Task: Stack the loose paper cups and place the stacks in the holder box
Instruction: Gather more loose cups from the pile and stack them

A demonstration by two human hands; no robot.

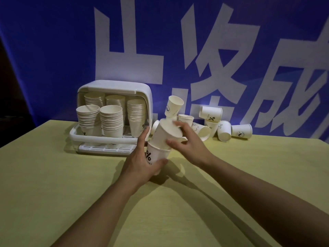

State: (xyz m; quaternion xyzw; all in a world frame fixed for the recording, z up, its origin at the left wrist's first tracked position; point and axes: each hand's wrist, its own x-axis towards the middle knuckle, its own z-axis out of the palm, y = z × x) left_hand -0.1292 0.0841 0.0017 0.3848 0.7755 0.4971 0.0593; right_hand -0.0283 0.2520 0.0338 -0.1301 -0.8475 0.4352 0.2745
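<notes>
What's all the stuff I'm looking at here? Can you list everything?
Holder box: one, white, lid raised, far left on the table.
Cup stacks: five showing, white, standing in the holder box.
Loose paper cups: about eight, white with dark prints, jumbled right of the box, several on their sides.
Held cups: a lower cup with a percent print, a tilted cup nested in it, more poking out above.
Tablecloth: one, pale yellow, covering the table.
Banner: one, blue with large white characters, behind everything.
Left hand: grips the lower cup.
Right hand: fingers hold the tilted cup.
</notes>
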